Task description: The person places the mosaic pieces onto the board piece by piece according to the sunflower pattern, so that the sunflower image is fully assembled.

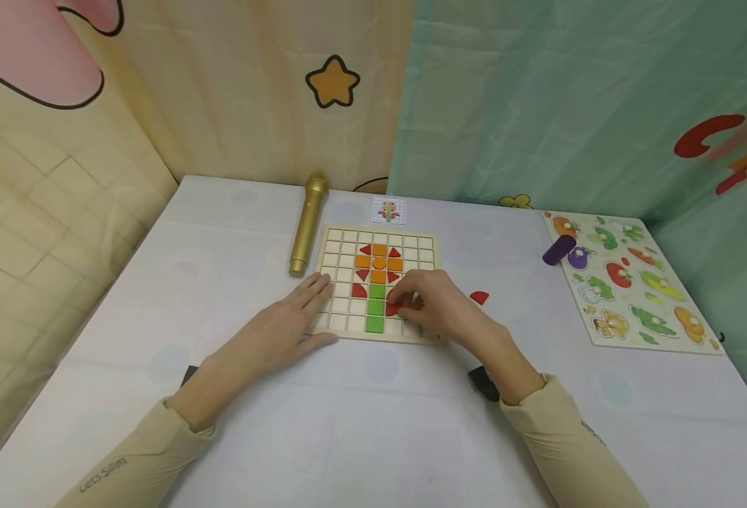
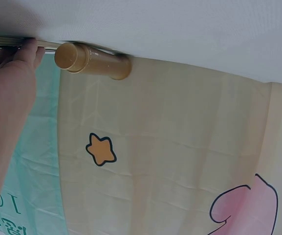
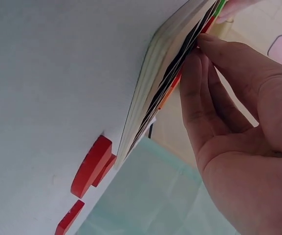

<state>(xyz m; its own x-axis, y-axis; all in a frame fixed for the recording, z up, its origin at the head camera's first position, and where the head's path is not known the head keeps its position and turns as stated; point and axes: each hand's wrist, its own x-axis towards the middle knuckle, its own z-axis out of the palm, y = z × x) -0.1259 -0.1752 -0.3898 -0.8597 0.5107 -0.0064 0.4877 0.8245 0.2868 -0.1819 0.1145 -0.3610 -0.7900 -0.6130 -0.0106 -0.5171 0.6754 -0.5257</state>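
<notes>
A square wooden grid board (image 1: pixel 341 319) lies mid-table with orange, red and green pieces forming a flower-like pattern. Along its left edge rests my left hand (image 1: pixel 287 319), fingers extended and thumb at the front edge. My right hand (image 1: pixel 435 302) bends over the board's right half, thumb and fingertips pinching a red piece (image 1: pixel 391 309) beside the green squares (image 1: pixel 376 307). Those fingers partly cover the piece. In the right wrist view, the fingertips (image 3: pixel 203 41) are right at the board's surface. A loose red quarter-circle piece (image 1: pixel 479 297) lies right of the board.
Left of the board lies a gold microphone (image 1: pixel 307 226). A small pattern card (image 1: pixel 389 210) sits behind it. At the right are a vegetable puzzle board (image 1: pixel 640 286) and a dark purple cylinder (image 1: pixel 559 250). Curtains (image 1: pixel 252 92) hang behind the table.
</notes>
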